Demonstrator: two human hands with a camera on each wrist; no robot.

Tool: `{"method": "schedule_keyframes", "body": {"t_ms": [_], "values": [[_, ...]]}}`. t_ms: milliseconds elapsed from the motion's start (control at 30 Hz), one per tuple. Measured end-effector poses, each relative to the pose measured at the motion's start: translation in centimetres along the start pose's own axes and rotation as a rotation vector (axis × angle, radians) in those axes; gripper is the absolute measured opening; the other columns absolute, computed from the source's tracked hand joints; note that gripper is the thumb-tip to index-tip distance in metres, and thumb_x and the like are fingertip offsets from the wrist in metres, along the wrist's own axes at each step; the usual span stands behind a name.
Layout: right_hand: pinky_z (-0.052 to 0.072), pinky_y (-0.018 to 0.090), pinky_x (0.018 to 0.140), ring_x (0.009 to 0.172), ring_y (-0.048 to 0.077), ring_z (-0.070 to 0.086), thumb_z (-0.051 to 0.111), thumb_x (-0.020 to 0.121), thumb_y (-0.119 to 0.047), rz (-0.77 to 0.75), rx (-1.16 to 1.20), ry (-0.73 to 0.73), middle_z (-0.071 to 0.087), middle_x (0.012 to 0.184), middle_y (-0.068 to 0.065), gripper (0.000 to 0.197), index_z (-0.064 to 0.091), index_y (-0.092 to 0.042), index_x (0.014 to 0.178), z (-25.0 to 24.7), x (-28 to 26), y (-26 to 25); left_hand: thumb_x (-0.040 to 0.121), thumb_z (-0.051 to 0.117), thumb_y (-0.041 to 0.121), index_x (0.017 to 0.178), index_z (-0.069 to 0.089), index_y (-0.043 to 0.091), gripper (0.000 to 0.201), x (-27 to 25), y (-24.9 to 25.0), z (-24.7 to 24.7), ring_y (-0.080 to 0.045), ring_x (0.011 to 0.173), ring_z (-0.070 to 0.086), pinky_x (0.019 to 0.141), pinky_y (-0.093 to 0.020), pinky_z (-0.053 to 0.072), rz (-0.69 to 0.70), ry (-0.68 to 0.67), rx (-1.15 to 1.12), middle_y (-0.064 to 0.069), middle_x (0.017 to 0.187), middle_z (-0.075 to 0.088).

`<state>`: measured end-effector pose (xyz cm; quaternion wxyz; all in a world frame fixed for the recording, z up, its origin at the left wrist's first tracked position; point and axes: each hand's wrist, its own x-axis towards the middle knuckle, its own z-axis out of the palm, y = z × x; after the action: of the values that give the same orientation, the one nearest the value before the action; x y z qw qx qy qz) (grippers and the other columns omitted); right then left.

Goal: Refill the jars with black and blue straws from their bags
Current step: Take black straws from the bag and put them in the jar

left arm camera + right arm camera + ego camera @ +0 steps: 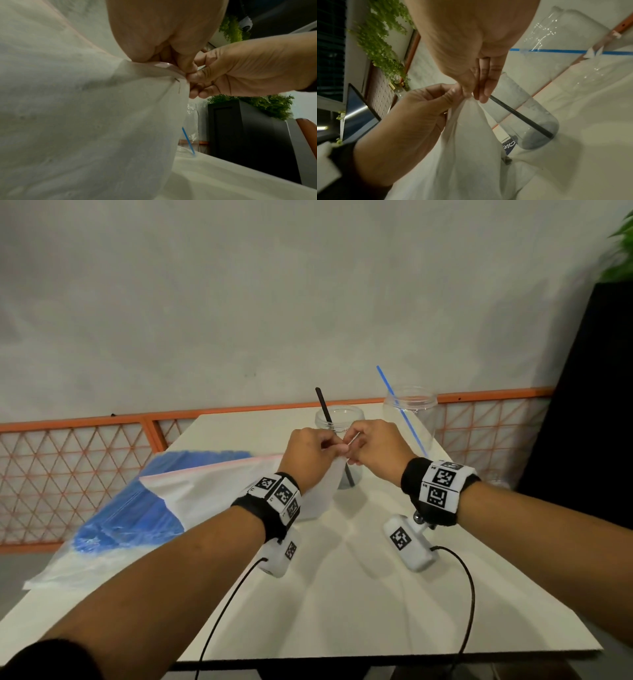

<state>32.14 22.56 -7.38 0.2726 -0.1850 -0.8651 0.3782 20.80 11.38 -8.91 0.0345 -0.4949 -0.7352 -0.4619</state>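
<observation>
Two hands meet over the middle of the white table (342, 594), both pinching the top corner of a clear zip bag (205, 494) and holding it lifted. The left hand (308, 453) has its thumb and forefinger closed on the bag's pink seal strip; in the left wrist view its fingers (187, 63) press that strip right against the right hand's fingertips. The right hand (373, 446) grips the same corner from the other side, its fingers curled, so the two sets of knuckles are touching or nearly so (the exact split of the seal between them is too small to tell).

From the pinch the bag hangs down and back to the left, its far end lying over the table's left edge with a mass of blue straws (137, 508) inside.

Just behind the hands stands a clear jar (339, 419) with one black straw (323, 409) leaning in it. To its right, near the table's far corner, a taller jar (414, 412) holds a single blue straw (400, 409) that leans left. In the right wrist view, a printed label (509, 145) shows through the plastic beside the nearer jar's base.

An orange lattice rail (85, 460) runs behind the table, with green foliage (621, 248) above a black cabinet (589, 392) at right.
</observation>
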Motion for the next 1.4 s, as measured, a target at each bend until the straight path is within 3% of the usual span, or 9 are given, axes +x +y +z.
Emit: {"method": "schedule_keyframes", "body": {"t_ms": [200,367,533,667,900,1067,1167,1233,1400], "values": [[0.059,0.038,0.074,0.072,0.02,0.068,0.073,0.072,-0.003,0.036,0.024,0.114,0.07,0.071,0.005,0.009,0.07,-0.012,0.07,1.4,0.1,0.0,0.076,0.083,0.015,0.067,0.073,0.016,0.013,0.1,-0.5,-0.6,-0.006,0.057,0.061,0.06,-0.017,0.052,-0.08,0.083,-0.113,0.002,0.066,0.071],[0.058,0.038,0.074,0.068,0.019,0.064,0.072,0.076,-0.007,0.006,-0.002,0.117,0.066,0.066,0.002,0.015,0.065,-0.015,0.065,2.4,0.3,-0.2,0.081,0.08,0.021,0.071,0.069,0.01,0.018,0.1,-0.5,-1.1,-0.005,0.055,0.051,0.054,-0.01,0.041,-0.093,0.0,-0.003,0.006,0.063,0.062],[0.057,0.045,0.077,0.079,0.033,0.065,0.062,0.079,0.002,0.025,0.003,0.121,0.066,0.075,0.013,0.025,0.056,-0.015,0.062,1.3,0.4,0.2,0.091,0.066,0.023,0.075,0.057,0.015,0.02,0.1,-0.5,-2.6,-0.019,0.069,0.051,0.061,-0.025,0.035,-0.091,-0.096,0.269,0.004,0.07,0.057],[0.053,0.037,0.07,0.073,0.026,0.056,0.051,0.082,0.001,0.048,-0.055,0.166,0.056,0.07,0.003,0.025,0.048,-0.017,0.066,-0.5,0.3,1.3,0.094,0.062,0.028,0.078,0.053,0.016,0.022,-0.7,-2.2,-6.5,-0.024,0.076,0.053,0.067,-0.03,0.035,-0.134,-0.092,0.364,-0.004,0.08,0.061],[0.056,0.053,0.073,0.069,0.025,0.049,0.046,0.084,0.004,0.1,-0.035,0.213,0.051,0.073,0.013,0.013,0.05,-0.007,0.078,-2.0,0.1,2.5,0.096,0.057,0.025,0.075,0.049,0.017,0.023,-2.5,-4.9,-12.5,-0.022,0.07,0.05,0.059,-0.031,0.034,-0.201,-0.065,0.463,-0.003,0.075,0.058],[0.058,0.043,0.06,0.071,0.031,0.055,0.044,0.086,0.003,0.139,-0.093,0.188,0.054,0.08,0.018,0.016,0.049,-0.011,0.078,-2.5,-0.5,2.8,0.096,0.058,0.022,0.08,0.053,0.012,0.021,-3.7,-7.3,-15.6,-0.03,0.074,0.056,0.06,-0.032,0.038,-0.281,-0.006,0.508,-0.01,0.078,0.061],[0.052,0.029,0.044,0.071,0.031,0.059,0.044,0.09,0.0,0.163,-0.034,0.17,0.055,0.085,0.017,0.018,0.046,-0.013,0.079,-2.1,-0.5,2.9,0.093,0.063,0.019,0.098,0.061,0.009,0.012,-3.8,-7.0,-15.2,-0.029,0.095,0.058,0.079,-0.038,0.046,-0.18,0.035,0.608,-0.011,0.105,0.063],[0.048,0.022,0.04,0.073,0.031,0.058,0.044,0.092,-0.001,0.162,-0.002,0.173,0.054,0.086,0.016,0.017,0.045,-0.013,0.08,-1.6,-0.4,2.8,0.087,0.07,0.018,0.117,0.061,0.011,0.032,-3.5,-5.6,-13.2,-0.028,0.111,0.054,0.095,-0.043,0.045,0.021,0.002,0.632,-0.008,0.123,0.057],[0.053,0.024,0.045,0.074,0.029,0.059,0.044,0.093,-0.003,0.155,0.049,0.169,0.054,0.084,0.014,0.016,0.045,-0.013,0.08,-1.0,-0.1,2.9,0.08,0.074,0.043,0.132,0.056,0.021,0.059,-2.6,-1.1,-5.8,-0.023,0.112,0.048,0.092,-0.038,0.04,0.26,-0.249,0.693,-0.001,0.125,0.054]]}}
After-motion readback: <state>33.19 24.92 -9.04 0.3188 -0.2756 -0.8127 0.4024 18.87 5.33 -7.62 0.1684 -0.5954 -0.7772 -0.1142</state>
